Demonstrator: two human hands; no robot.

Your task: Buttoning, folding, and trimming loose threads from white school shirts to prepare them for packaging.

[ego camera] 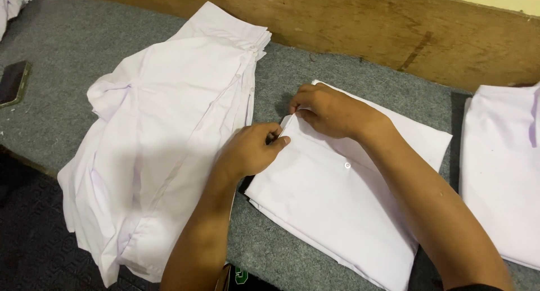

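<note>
Both the left hand (251, 151) and the right hand (328, 109) pinch the folded white shirt (349, 195) on the grey worktop (67, 55), between a shirt pile (169, 139) and more white cloth (500, 167).

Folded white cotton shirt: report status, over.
Left hand and right hand pinching folded white cotton shirt at its upper corner. Stack of white shirts lies alongside, apart.

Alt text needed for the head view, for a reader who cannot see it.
Both hands, left hand and right hand, pinch the top edge of a folded white shirt on grey felt; a stack of white shirts lies left.
</note>
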